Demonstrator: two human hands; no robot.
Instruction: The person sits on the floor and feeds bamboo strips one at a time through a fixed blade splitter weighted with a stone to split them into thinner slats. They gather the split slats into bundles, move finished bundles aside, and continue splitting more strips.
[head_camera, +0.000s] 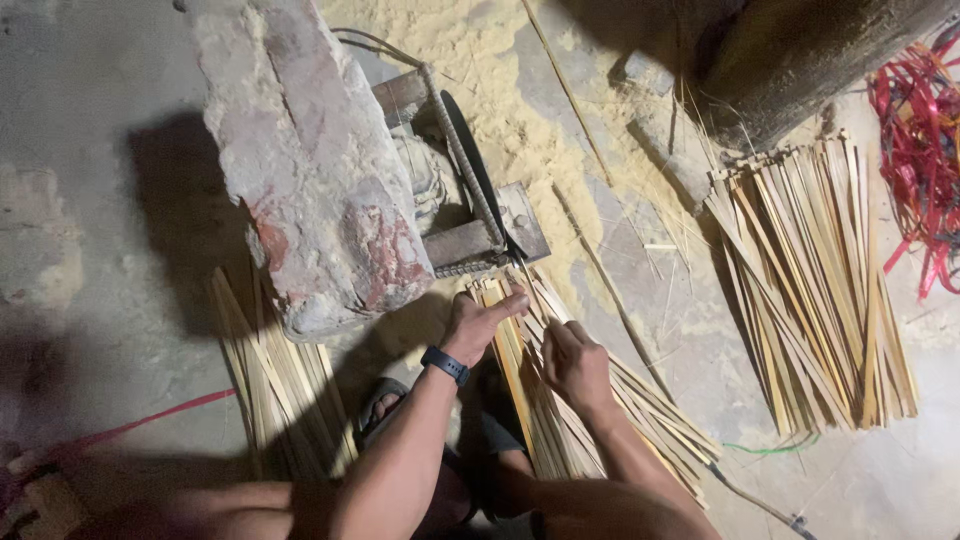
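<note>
A fanned bundle of thin bamboo strips (590, 400) lies on the concrete floor in front of me. My left hand (480, 318), with a dark watch on its wrist, rests flat on the strips' top ends near the saw blade (470, 165). My right hand (573, 362) is curled around one or two strips in the bundle's middle. The blade sits in a rusty metal frame (460, 240) just above both hands.
A big chipped brick-and-mortar block (310, 160) leans on the saw frame. More strip piles lie at the left (275, 385) and right (815, 290). Sawdust (520, 90) covers the floor behind. Red plastic ribbon (920, 140) is at the right edge, a log (800, 50) at top right.
</note>
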